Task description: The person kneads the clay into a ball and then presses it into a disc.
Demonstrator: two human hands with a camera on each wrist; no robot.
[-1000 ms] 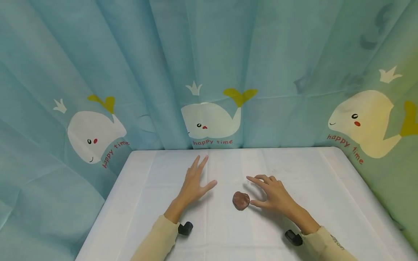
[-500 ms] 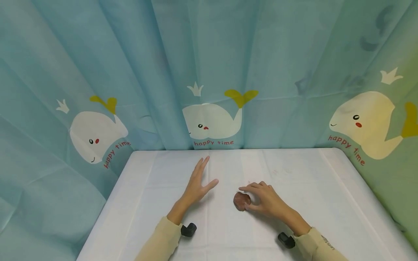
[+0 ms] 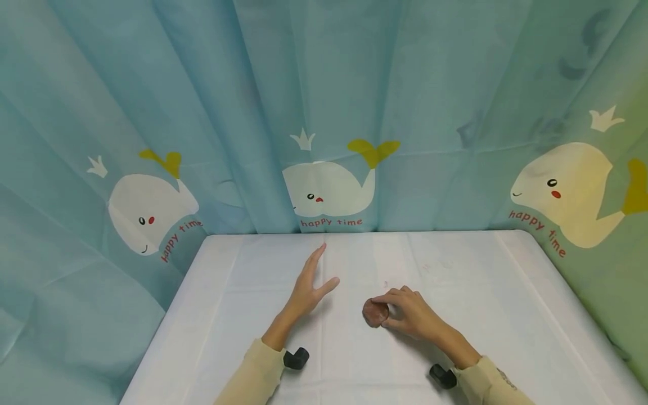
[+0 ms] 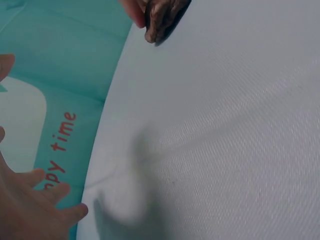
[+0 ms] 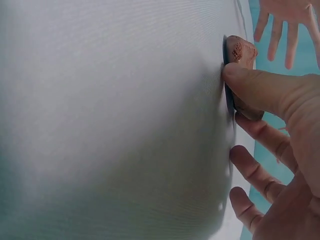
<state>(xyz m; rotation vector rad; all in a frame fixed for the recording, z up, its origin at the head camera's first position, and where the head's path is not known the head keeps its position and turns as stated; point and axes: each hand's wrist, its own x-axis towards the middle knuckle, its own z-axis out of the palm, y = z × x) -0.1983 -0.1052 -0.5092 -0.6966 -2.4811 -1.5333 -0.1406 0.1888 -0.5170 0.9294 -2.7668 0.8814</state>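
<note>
Behind the fingers, nearest the person, pale sleeves (image 3: 253, 371) cover the forearms, a small black device (image 3: 296, 358) at each wrist. The right hand (image 3: 417, 316) pinches a brown lump (image 3: 373, 316) between thumb and index finger, its other fingers loosely bent. Left of those fingertips, well apart from the lump, the left hand (image 3: 305, 293) spreads thumb and fingers wide. Under the fingers lies a white tablecloth (image 3: 455, 270); beyond them hangs a blue curtain (image 3: 430, 84) printed with whales (image 3: 329, 188).

brown lump (image 3: 374, 315), white cloth (image 3: 354, 360), whale-print curtain (image 3: 329, 101)
</note>
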